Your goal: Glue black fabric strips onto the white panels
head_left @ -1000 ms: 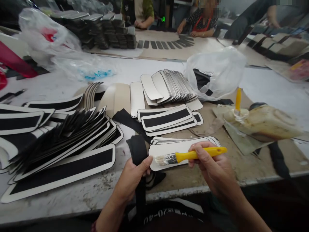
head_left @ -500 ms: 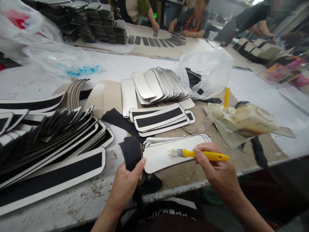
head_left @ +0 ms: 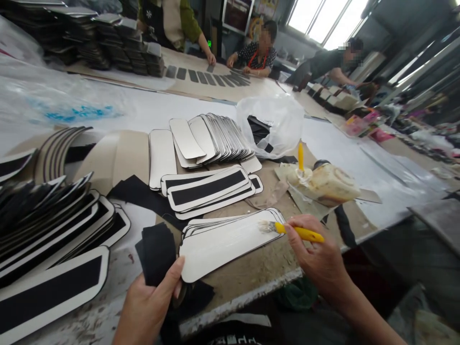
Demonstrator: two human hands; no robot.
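My right hand is closed round a yellow-handled brush, whose bristles rest on the right end of the top white panel in a small stack near the table's front edge. My left hand grips a bundle of black fabric strips, its thumb against the panel's left end.
Stacks of white panels with black strips lie behind and at the left. A glue container with a second brush stands right of centre. A fanned pile of plain panels and a plastic bag sit further back. Other people work at the far table.
The brush has travelled from the panel's left end to its right end. My left hand has dropped lower with the black strips. The view has swung to the right.
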